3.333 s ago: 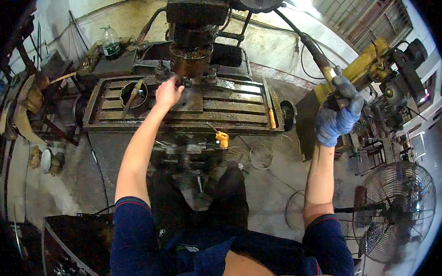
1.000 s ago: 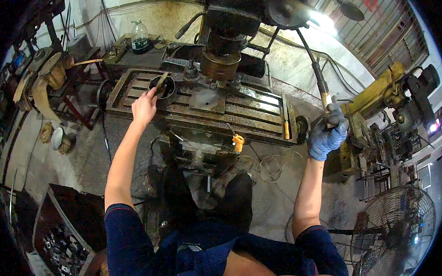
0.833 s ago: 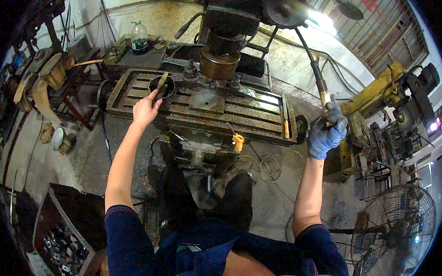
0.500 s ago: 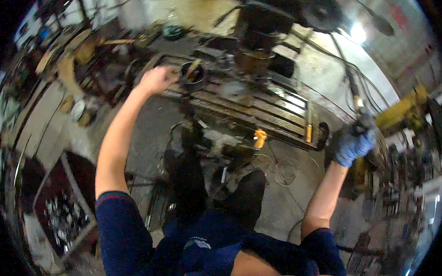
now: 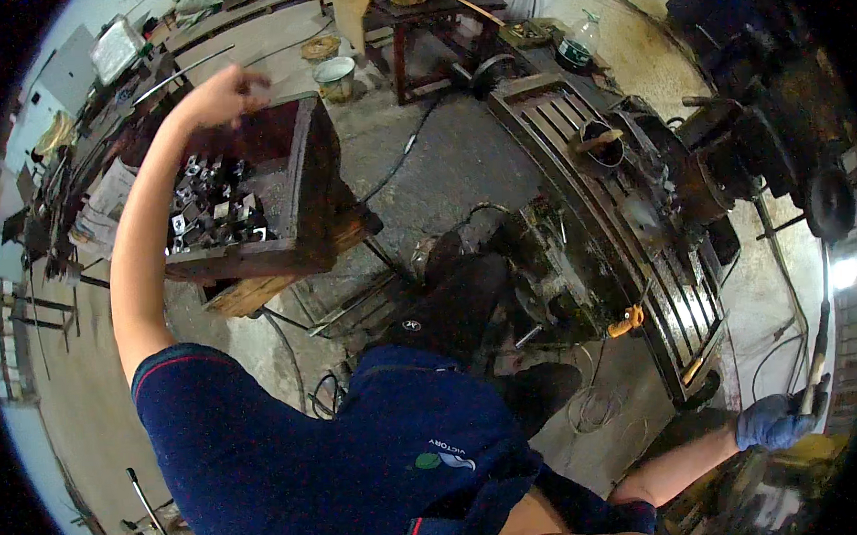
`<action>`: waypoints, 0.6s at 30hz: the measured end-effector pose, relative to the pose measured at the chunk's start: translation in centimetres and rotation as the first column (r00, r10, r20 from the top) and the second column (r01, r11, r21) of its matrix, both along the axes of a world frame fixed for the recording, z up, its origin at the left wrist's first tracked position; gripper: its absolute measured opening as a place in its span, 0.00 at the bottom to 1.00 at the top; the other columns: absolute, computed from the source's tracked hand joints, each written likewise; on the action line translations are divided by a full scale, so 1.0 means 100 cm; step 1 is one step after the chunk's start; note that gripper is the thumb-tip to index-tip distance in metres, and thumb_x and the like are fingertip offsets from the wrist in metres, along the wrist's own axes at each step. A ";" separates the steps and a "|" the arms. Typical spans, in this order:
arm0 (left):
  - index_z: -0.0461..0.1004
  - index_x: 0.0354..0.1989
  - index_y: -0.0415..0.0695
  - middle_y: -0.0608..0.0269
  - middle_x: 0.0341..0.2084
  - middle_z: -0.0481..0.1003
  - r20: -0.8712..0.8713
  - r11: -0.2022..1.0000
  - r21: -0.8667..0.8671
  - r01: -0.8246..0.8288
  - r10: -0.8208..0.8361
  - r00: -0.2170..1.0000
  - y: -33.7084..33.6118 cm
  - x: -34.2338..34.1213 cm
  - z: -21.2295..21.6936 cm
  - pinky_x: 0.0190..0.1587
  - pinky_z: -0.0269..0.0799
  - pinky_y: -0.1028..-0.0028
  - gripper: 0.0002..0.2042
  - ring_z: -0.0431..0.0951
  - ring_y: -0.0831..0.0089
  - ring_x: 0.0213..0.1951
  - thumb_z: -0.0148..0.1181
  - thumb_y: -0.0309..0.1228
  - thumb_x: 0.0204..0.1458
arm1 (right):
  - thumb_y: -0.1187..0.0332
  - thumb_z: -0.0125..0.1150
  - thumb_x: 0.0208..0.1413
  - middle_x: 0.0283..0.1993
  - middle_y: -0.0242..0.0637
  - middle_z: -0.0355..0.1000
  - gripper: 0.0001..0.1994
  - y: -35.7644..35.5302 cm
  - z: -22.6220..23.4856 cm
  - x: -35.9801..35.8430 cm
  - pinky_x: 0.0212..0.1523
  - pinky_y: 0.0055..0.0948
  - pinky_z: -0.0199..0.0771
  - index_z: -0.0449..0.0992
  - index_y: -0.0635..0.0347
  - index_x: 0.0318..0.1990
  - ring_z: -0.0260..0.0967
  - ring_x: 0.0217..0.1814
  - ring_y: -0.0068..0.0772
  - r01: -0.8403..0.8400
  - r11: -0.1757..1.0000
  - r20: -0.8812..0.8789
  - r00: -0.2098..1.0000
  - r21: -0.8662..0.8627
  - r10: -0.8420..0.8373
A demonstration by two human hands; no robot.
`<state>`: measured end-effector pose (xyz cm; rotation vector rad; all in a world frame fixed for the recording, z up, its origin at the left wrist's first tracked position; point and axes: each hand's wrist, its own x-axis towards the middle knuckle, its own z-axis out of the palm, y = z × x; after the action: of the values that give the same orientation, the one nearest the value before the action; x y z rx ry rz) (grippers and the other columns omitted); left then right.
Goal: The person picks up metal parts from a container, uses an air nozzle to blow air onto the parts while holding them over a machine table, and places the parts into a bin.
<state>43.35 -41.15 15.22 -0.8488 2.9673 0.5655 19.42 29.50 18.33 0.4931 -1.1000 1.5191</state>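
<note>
My bare left hand (image 5: 218,99) is stretched out to the upper left, over the far end of a dark open box (image 5: 311,167). Its fingers look loosely apart, slightly blurred, with nothing visible in them. Inside the box lies a heap of small metal blocks (image 5: 217,208), below the hand and not touched by it. At the lower right, my right hand (image 5: 775,423) wears a blue glove. Its fingers are closed round the pale grip of a long lever (image 5: 817,370) on the machine. The slotted metal machine table (image 5: 579,199) stands between my hands.
A round tin (image 5: 600,155) with a brush-like tool inside stands on the machine table. An orange fitting (image 5: 627,321) sits at the table's near edge. Beyond are a bucket (image 5: 335,80) and a clear bottle (image 5: 581,41). Cables lie across the floor.
My view has turned left. My left hand has moved from beside the tin on the machine table to above the box of metal blocks. My right hand stays on the lever.
</note>
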 end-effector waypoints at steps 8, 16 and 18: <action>0.72 0.33 0.38 0.52 0.27 0.76 0.428 0.942 -0.336 0.008 0.146 0.892 0.014 0.043 -0.085 0.33 0.71 0.62 0.19 0.77 0.57 0.30 0.62 0.39 0.35 | 0.70 0.54 0.50 0.39 0.32 0.72 0.11 0.096 0.031 -0.054 0.41 0.28 0.65 0.72 0.63 0.41 0.65 0.36 0.24 0.141 0.971 -0.089 0.988 0.193 -0.126; 0.71 0.37 0.44 0.53 0.37 0.74 0.528 0.924 -0.366 0.110 0.109 0.842 -0.007 0.040 -0.150 0.42 0.69 0.63 0.21 0.74 0.59 0.42 0.60 0.42 0.34 | 0.68 0.53 0.49 0.45 0.43 0.70 0.17 0.117 0.055 -0.041 0.44 0.30 0.68 0.70 0.70 0.44 0.68 0.43 0.35 0.909 0.186 -0.518 0.370 0.372 -0.772; 0.68 0.43 0.45 0.53 0.38 0.73 0.541 0.938 -0.342 0.062 0.143 0.829 -0.016 0.035 -0.158 0.43 0.69 0.61 0.24 0.73 0.55 0.41 0.60 0.40 0.34 | 0.68 0.51 0.49 0.45 0.43 0.70 0.17 0.105 0.034 -0.018 0.46 0.30 0.67 0.70 0.70 0.44 0.68 0.44 0.33 0.836 0.351 -0.301 0.494 0.423 -0.816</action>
<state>46.89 -42.74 -0.57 -0.9034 2.5199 -0.2075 17.66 39.97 21.74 0.2221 -1.4310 0.2562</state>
